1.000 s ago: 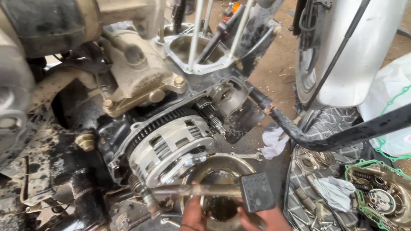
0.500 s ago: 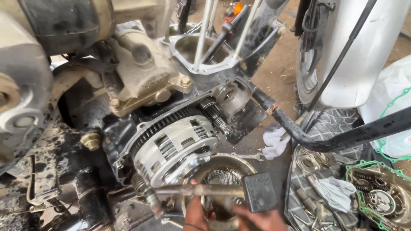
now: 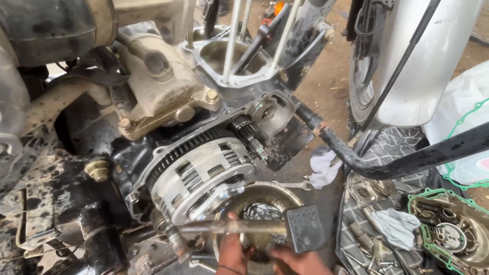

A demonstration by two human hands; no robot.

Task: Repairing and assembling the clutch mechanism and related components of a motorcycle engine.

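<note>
Both hands reach into the metal bowl below the clutch assembly. Left hand touches its inner rim; right hand lies beneath the brake pedal. Neither grip is discernible.

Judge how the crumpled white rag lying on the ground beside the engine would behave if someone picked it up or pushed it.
The crumpled white rag would probably be floppy, since it lies in soft folds with no set shape. It likely weighs little for its bulk, being thin cloth. Pushed, it would more likely drag and bunch than roll on the dirt ground, and it may feel oily given the grimy black engine casing nearby.
</note>
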